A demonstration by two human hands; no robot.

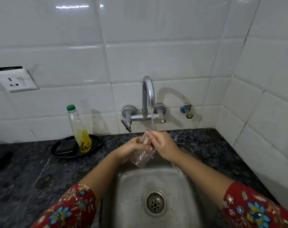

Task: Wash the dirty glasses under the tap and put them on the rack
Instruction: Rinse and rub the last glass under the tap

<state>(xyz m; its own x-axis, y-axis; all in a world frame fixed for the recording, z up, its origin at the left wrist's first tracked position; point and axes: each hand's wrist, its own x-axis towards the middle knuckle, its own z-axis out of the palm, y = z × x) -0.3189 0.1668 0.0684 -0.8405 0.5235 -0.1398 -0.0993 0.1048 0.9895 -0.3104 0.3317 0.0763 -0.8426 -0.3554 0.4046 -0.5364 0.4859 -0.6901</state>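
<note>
1. Bottle (79,129), green cap: stands in black dish (57,151) beside dark scrub pad (65,145); yellow liquid fills its lower part.
2. Position: glass (141,157) above sink (173,186), under running tap (148,92). Long axis tilted, mouth up and away from me, base toward me.
3. Grip: my left hand (131,148) wraps the body. My right hand (164,145) has fingers at the mouth; pinching or not, I cannot tell.
4. Label: yellow, unreadable.

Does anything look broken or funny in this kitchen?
Yes. The wall socket, left of the tap, sits crooked with a dark gap above its plate, as if pulled loose. The bottle leans in its black dish.
</note>
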